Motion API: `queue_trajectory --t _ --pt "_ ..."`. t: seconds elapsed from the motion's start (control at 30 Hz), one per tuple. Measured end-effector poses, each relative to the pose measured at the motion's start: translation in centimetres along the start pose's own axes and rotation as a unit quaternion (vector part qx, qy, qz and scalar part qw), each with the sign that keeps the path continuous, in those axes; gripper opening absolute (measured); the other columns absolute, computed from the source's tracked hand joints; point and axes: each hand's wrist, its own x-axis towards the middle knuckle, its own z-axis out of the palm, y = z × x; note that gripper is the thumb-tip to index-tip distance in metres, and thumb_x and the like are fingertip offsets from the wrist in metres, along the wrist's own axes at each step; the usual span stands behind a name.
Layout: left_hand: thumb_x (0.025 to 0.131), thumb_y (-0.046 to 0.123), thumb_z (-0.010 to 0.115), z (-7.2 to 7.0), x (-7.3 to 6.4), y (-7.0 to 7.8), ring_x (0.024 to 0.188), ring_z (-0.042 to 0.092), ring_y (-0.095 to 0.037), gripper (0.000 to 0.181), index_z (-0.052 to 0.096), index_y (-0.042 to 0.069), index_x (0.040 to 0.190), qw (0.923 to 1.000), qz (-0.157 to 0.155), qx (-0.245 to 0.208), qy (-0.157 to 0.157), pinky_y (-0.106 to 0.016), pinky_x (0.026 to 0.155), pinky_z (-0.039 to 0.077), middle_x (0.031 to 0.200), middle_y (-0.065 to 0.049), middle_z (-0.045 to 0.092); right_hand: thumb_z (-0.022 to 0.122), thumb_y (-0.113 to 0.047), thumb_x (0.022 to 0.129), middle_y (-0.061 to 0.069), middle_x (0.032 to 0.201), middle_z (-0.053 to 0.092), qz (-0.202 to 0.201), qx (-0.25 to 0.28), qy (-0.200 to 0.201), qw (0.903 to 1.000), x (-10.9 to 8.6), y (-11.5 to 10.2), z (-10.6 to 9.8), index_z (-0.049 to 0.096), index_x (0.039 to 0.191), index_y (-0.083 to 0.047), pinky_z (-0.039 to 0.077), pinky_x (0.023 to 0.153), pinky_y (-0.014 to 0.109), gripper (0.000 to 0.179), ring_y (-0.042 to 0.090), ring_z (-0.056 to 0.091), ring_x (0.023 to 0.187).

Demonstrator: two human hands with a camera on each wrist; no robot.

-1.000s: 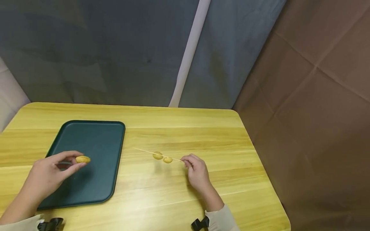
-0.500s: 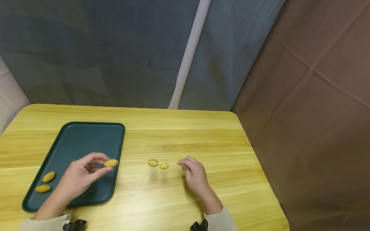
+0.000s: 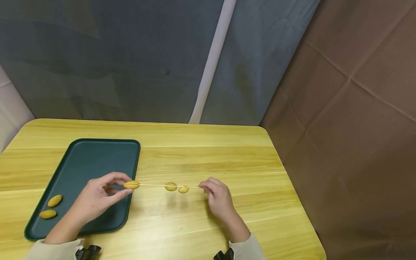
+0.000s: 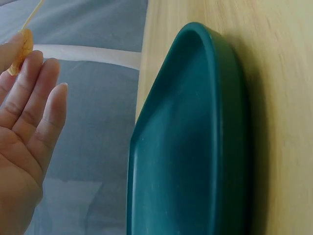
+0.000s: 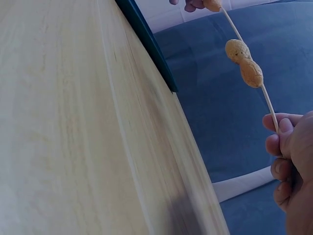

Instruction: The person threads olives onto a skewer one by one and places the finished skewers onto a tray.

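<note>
My left hand (image 3: 97, 196) pinches a yellow piece (image 3: 131, 184) between thumb and fingertips, its other fingers stretched fairly straight in the left wrist view. I hold that piece off the tray (image 3: 97, 155), by its right rim as the head view shows it. My right hand (image 3: 219, 196) pinches the end of a thin stick (image 3: 152, 185), fingers curled in. The stick runs nearly level between my hands, its far tip meeting the piece's right end; I cannot tell whether it has gone in. Two more pieces (image 3: 170, 186) sit on the stick, close together, nearer my right hand. Another two pieces (image 3: 55, 200) lie on the tray's left side, above the table (image 3: 211, 151).
</note>
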Motion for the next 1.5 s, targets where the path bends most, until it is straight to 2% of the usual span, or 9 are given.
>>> queue_trajectory --t 0.23,0.6,0.9,1.13,1.5 --pt "0.079 -0.005 0.084 0.3 0.2 0.2 0.083 0.066 0.001 0.037 0.069 0.013 0.108 0.9999 0.007 0.002 -0.008 -0.017 0.064 0.056 0.089 0.007 0.073 0.07 0.006 0.09 0.004 0.075 0.064 -0.014 -0.033 0.015 0.9993 0.0 0.2 0.0 0.076 0.092 -0.006 0.051 0.061 0.02 0.014 0.008 0.057 0.067" --pt "0.077 -0.005 0.086 0.8 0.4 0.5 0.078 0.067 -0.002 0.037 0.071 0.014 0.105 0.9996 0.025 0.009 0.002 -0.016 0.063 0.055 0.087 0.008 0.074 0.072 0.012 0.086 0.001 0.076 0.064 -0.033 -0.056 0.02 0.9977 0.2 0.4 -0.1 0.075 0.091 -0.007 0.052 0.062 0.02 0.02 0.007 0.057 0.069" --pt "0.077 -0.004 0.086 1.1 0.4 0.7 0.076 0.067 -0.001 0.035 0.073 0.016 0.103 0.9994 0.031 0.017 0.004 -0.016 0.062 0.055 0.086 0.009 0.073 0.072 0.016 0.084 0.002 0.076 0.065 -0.036 -0.065 0.024 0.9969 0.3 0.5 0.0 0.076 0.089 -0.007 0.052 0.062 0.02 0.024 0.008 0.058 0.069" --pt "0.076 -0.002 0.087 1.3 0.5 0.7 0.074 0.067 -0.001 0.034 0.075 0.017 0.101 0.9991 0.031 0.029 0.007 -0.015 0.061 0.054 0.087 0.007 0.075 0.068 0.024 0.081 0.003 0.075 0.065 -0.041 -0.062 0.025 0.9969 0.3 0.3 0.2 0.076 0.089 -0.008 0.051 0.061 0.018 0.034 0.008 0.057 0.068" --pt "0.073 -0.004 0.088 1.6 0.3 0.8 0.07 0.067 -0.002 0.035 0.075 0.017 0.099 0.9988 0.044 0.02 -0.001 -0.015 0.059 0.054 0.085 0.006 0.074 0.065 0.027 0.078 0.0 0.073 0.063 -0.041 -0.068 0.027 0.9965 0.4 0.1 0.3 0.076 0.087 -0.01 0.049 0.06 0.018 0.04 0.007 0.055 0.066"
